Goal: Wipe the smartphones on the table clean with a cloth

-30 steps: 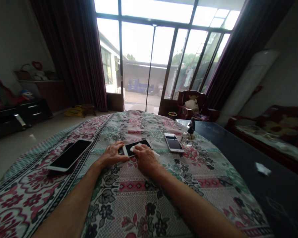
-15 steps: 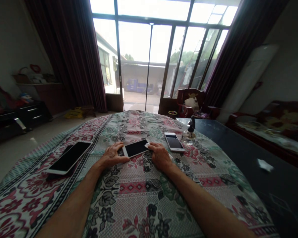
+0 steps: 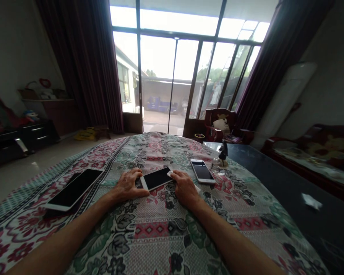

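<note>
A white smartphone (image 3: 157, 178) with a dark screen lies between my hands on the flowered cloth. My left hand (image 3: 127, 185) grips its left end, thumb along the near corner and fingers at the far one. At the right end, my right hand (image 3: 185, 187) pinches a white tissue (image 3: 170, 173) against the phone's edge; more white shows under that palm. Just right of my right hand rests a second white phone (image 3: 202, 171), screen up. On the far left a larger white-framed tablet or phone (image 3: 74, 189) lies over something dark.
A flowered cloth (image 3: 157, 250) covers the table. Beyond the second phone stands a small dark figure on a clear round base (image 3: 219, 164). A black tabletop (image 3: 289, 183) with a crumpled white tissue (image 3: 312, 201) is at right. A wooden armchair (image 3: 218, 126) stands near the glass doors.
The view has tilted up slightly, so things sit lower in the picture. Both hands keep their hold at the phone's ends, with little visible movement.
</note>
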Motion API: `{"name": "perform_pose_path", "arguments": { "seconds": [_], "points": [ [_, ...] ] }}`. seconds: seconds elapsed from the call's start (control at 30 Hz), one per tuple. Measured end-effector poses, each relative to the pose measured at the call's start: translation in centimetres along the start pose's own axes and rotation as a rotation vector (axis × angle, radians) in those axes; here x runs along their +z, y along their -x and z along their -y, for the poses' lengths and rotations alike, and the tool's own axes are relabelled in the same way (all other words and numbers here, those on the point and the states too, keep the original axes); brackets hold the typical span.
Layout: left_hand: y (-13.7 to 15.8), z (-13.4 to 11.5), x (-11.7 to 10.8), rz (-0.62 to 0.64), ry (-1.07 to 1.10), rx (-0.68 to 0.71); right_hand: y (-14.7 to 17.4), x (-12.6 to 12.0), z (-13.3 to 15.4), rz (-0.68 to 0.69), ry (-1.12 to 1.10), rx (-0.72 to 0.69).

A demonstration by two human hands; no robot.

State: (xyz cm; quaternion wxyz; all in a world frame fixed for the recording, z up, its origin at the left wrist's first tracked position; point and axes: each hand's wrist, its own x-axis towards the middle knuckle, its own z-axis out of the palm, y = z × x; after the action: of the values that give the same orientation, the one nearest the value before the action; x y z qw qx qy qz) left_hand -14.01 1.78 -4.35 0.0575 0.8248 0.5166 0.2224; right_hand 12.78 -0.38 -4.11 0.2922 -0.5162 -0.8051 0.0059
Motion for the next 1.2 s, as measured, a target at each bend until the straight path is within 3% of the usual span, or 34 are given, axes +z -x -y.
{"name": "perform_pose_path", "arguments": {
  "seconds": [0.37, 0.6, 0.97, 1.2],
  "points": [
    [1.1, -3.6, 1.4, -0.141, -0.022, -0.037, -0.5, -0.3, 0.0, 0.026, 0.043, 0.026],
    [1.2, -3.3, 0.9, -0.112, 0.123, 0.106, -0.5, -0.1, -0.2, 0.036, 0.06, 0.016],
    [1.5, -3.9, 1.2, -0.096, 0.138, 0.294, -1.1, 0.5, -0.7, 0.021, 0.037, 0.062],
    [1.5, -4.3, 1.4, -0.126, 0.133, 0.203, -1.8, 0.4, -0.9, 0.022, -0.079, 0.027]
  ]
}}
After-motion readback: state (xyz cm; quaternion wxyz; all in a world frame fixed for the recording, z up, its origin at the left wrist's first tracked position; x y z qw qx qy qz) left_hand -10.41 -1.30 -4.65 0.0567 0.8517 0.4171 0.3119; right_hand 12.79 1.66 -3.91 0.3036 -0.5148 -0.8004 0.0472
